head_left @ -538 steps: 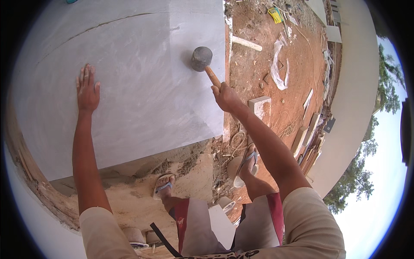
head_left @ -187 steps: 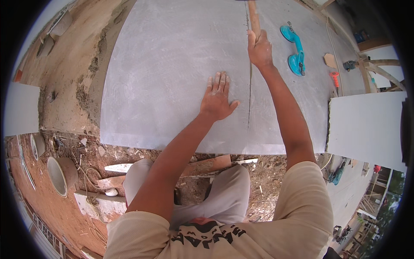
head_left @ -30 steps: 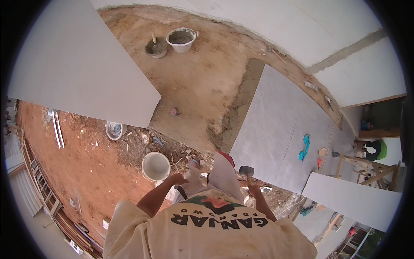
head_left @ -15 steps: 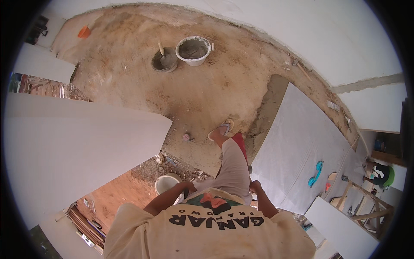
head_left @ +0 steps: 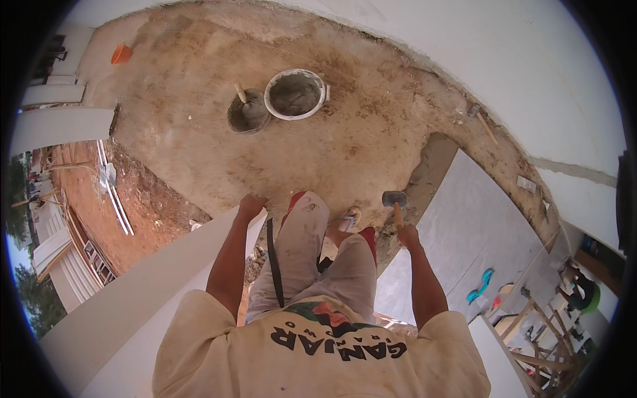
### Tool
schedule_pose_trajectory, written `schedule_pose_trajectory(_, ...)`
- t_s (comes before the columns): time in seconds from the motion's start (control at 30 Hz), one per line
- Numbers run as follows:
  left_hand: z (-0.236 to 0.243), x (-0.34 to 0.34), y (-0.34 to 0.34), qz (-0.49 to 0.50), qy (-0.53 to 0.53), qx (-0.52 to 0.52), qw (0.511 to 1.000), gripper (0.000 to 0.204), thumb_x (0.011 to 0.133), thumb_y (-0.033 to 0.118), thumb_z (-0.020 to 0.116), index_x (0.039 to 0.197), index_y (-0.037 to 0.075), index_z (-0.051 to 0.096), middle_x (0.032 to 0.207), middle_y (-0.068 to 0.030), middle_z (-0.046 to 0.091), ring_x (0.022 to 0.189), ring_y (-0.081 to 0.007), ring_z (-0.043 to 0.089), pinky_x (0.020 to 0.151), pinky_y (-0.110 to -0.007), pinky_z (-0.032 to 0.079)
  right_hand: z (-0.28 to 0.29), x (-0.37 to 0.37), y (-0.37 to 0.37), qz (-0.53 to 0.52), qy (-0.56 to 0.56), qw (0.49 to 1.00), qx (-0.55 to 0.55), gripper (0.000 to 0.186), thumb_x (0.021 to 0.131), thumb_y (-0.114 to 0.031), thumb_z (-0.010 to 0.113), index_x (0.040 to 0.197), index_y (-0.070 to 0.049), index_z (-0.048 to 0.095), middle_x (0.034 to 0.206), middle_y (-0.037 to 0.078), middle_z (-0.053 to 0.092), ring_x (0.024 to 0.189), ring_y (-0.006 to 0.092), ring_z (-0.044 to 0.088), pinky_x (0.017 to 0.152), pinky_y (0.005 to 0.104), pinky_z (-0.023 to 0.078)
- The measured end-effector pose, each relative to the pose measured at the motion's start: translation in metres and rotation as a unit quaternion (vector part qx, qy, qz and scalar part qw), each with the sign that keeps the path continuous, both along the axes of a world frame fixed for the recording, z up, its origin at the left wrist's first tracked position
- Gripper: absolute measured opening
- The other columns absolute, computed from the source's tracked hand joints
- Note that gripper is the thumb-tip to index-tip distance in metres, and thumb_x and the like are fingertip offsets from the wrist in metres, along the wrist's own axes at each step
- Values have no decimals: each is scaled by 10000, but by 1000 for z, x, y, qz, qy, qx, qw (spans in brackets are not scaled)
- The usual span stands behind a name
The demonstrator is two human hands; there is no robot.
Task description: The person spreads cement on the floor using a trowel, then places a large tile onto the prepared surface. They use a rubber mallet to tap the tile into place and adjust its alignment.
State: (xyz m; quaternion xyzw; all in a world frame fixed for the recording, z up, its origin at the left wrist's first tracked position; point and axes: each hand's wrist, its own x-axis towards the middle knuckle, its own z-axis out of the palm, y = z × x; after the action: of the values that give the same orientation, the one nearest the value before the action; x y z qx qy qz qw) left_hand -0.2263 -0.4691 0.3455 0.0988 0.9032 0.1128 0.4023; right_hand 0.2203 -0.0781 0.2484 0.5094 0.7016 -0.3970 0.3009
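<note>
In my right hand (head_left: 408, 237) is the wooden handle of a mallet (head_left: 394, 199), its dark head pointing away from me above the strip of wet mortar (head_left: 434, 156) beside the grey floor tile (head_left: 474, 219). My left hand (head_left: 251, 206) is at the end of the low-looking white wall (head_left: 166, 285), fingers curled over its edge. A dark strap (head_left: 273, 262) hangs by my left trouser leg, just below that hand. My left knee is raised, and my right foot, in a flip-flop (head_left: 352, 217), stands on the dirt floor.
Ahead stand a white bucket (head_left: 323, 98) of mortar and a dark bucket (head_left: 248, 126) with a trowel (head_left: 241, 93) in it. An orange bucket (head_left: 121, 53) is far left. A blue suction lifter (head_left: 480, 286) lies on the tiling at right; beyond it a person (head_left: 582, 290) bends near wooden trestles (head_left: 541, 345).
Both hands have moved forward from beside my body. The mallet has come into clear view, my left leg has stepped up, and the view has shifted past the wall, showing more red earth outside.
</note>
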Motion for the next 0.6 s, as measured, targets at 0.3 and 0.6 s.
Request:
schedule_pose_trajectory(0.3,-187,-323,50,67,118,-7,991,494,879,434,661,905,-59,682,744,-170,656,675,-295,642,614,-431,484,-62,-183,106,43,3,998,37,528,958,-460,554,1056,49,654,1020,269,685,1003,425,660,869,496,511)
schedule_pose_trajectory(0.6,-347,-508,94,77,281,-95,952,773,757,569,694,1106,-120,679,1131,-301,672,1084,-413,637,919,-498,492,-274,-222,134,137,161,977,17,479,963,-423,545,1190,-5,601,1033,225,684,1009,396,651,879,484,496)
